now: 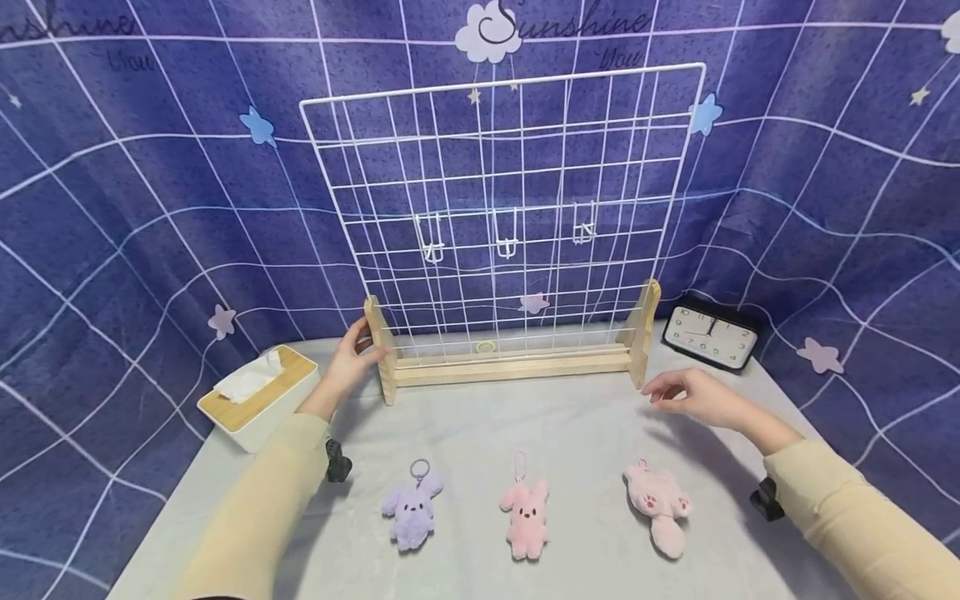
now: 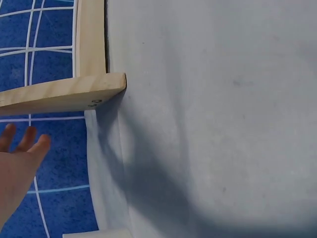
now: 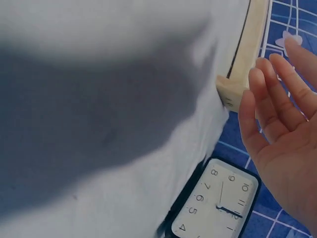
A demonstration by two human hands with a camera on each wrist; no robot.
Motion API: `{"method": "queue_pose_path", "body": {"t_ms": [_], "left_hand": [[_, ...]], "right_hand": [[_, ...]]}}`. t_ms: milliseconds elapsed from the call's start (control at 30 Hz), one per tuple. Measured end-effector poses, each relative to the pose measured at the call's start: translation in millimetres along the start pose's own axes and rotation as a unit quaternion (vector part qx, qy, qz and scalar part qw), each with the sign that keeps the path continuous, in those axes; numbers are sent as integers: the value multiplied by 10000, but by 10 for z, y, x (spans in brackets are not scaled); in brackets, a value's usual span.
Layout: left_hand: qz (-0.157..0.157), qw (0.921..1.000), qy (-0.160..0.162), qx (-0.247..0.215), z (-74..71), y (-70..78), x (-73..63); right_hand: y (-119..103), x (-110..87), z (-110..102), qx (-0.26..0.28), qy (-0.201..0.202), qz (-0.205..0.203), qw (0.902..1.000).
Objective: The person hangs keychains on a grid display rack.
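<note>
A white wire grid panel (image 1: 502, 83) stands upright in a wooden base (image 1: 517, 370), with three white hooks, left (image 1: 432, 252), middle (image 1: 507, 247) and right (image 1: 584, 234). At the base's left end post is my left hand (image 1: 351, 360), fingers loosely bent; the left wrist view shows a gap between fingertips and wood. My right hand (image 1: 697, 398) hovers beside the right end post, fingers relaxed and holding nothing. Along the front lie a purple plush keychain (image 1: 412, 517), a pink plush keychain (image 1: 527, 523) and a pale pink plush keychain (image 1: 658, 504), the last with paw pads showing.
On the left stands a white tissue box (image 1: 281, 407) with a wooden lid and a tissue sticking out. A black-framed clock (image 1: 711, 335) sits behind my right hand. Behind the grid hangs a blue patterned curtain (image 1: 172, 183). A small yellow ring (image 1: 486, 346) shows behind the base.
</note>
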State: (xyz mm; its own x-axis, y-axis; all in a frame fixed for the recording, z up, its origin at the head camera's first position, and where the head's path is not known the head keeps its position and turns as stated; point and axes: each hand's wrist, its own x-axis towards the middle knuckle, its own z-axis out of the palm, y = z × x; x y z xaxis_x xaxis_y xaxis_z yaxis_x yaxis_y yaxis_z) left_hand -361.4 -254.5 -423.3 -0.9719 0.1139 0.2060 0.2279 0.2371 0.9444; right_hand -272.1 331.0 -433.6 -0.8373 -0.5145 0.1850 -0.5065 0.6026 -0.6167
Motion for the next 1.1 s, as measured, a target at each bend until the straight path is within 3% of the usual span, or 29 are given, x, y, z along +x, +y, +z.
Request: {"method": "queue_pose_path", "body": {"t_ms": [133, 400, 833, 1100], "left_hand": [[46, 9997, 125, -226, 106, -181, 90], [-53, 9989, 93, -461, 299, -261, 143], [-323, 9954, 329, -836, 53, -281, 119], [-322, 9941, 315, -988, 110, -305, 176]], "right_hand": [[27, -101, 65, 300, -90, 212, 9993], [58, -303, 144, 654, -242, 482, 9964], [39, -77, 201, 836, -842, 391, 9922], [96, -130, 319, 769, -1142, 384, 9897]]}}
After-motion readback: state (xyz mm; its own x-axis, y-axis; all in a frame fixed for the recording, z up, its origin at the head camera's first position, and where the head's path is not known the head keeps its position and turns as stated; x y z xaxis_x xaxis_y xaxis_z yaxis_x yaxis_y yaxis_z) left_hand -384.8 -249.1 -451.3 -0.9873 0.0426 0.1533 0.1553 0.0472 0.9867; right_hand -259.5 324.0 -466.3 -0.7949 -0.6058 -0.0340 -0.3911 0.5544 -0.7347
